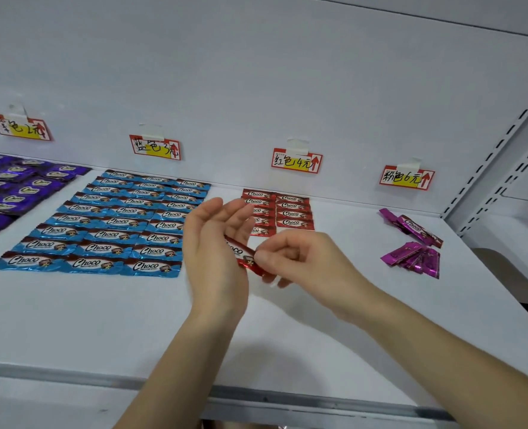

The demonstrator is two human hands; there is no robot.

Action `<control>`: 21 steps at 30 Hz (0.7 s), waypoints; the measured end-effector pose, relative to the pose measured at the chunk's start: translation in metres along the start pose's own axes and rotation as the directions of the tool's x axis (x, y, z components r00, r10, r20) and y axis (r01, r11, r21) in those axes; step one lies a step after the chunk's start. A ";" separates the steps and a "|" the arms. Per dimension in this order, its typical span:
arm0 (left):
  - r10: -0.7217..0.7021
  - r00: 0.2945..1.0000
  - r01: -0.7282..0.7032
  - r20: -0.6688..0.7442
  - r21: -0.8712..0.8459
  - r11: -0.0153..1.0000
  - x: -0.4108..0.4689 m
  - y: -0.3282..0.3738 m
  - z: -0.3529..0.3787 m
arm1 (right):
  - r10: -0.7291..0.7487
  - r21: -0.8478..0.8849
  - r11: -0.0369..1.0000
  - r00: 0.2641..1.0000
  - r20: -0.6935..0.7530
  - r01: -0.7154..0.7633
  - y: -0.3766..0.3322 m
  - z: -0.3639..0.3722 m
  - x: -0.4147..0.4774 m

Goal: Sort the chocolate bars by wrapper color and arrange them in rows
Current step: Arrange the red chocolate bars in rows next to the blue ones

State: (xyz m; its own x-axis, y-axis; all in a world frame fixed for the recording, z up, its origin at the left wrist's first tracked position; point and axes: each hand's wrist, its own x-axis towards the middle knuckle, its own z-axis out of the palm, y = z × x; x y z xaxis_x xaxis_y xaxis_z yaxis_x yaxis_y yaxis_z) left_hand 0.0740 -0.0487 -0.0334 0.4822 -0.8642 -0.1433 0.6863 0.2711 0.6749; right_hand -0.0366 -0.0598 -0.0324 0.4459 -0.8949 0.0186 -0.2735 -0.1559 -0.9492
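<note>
Fig.: white shelf deck (101, 320) w/ grey front rail (70, 371) (lower frame); white back panel (256, 72) above; slotted metal upright (504, 144), upper right.

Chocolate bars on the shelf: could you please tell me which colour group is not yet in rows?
The magenta bars, far right: they lie in loose heaps, whereas the blue bars and red bars lie in rows.
</note>
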 end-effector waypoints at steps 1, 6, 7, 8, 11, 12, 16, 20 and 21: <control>-0.001 0.999 0.000 0.053 0.022 1.000 -0.002 -0.001 0.001 | -0.019 0.034 0.999 0.999 -0.028 0.020 0.000 0.000 -0.002; -0.086 0.948 -0.060 0.306 0.439 0.896 -0.005 0.001 -0.020 | -0.090 0.130 0.985 0.977 -0.195 0.116 -0.005 -0.023 0.000; -0.123 0.934 -0.062 0.336 0.491 0.869 -0.006 0.003 -0.024 | -0.102 0.124 0.984 0.973 -0.208 0.130 -0.005 -0.026 0.000; -0.160 0.922 -0.054 0.353 0.524 0.850 -0.008 0.005 -0.026 | -0.114 0.107 0.984 0.970 -0.216 0.140 -0.005 -0.028 0.001; -0.228 0.900 -0.022 0.371 0.563 0.826 -0.010 0.012 -0.028 | -0.149 0.050 0.985 0.963 -0.225 0.164 -0.006 -0.031 0.001; -0.235 0.898 -0.018 0.373 0.565 0.825 -0.010 0.013 -0.028 | -0.162 0.042 0.983 0.961 -0.225 0.176 -0.006 -0.031 0.000; -0.193 0.916 -0.038 0.353 0.554 0.832 -0.012 0.013 -0.027 | -0.188 0.044 0.978 0.950 -0.250 0.205 -0.004 -0.030 -0.001; -0.178 0.926 -0.042 0.333 0.561 0.827 -0.015 0.011 -0.027 | -0.187 0.057 0.977 0.953 -0.239 0.206 -0.002 -0.031 -0.001; -0.175 0.931 -0.039 0.320 0.564 0.825 -0.015 0.010 -0.027 | -0.194 0.047 0.977 0.953 -0.232 0.210 -0.002 -0.034 -0.001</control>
State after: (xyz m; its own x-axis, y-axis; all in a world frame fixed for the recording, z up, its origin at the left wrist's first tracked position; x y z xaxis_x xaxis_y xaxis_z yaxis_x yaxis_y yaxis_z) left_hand 0.0884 -0.0219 -0.0438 0.1548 -0.9878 -0.0195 0.2397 0.0185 0.9707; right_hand -0.0655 -0.0723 -0.0204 0.2800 -0.9198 0.2748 -0.1334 -0.3208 -0.9377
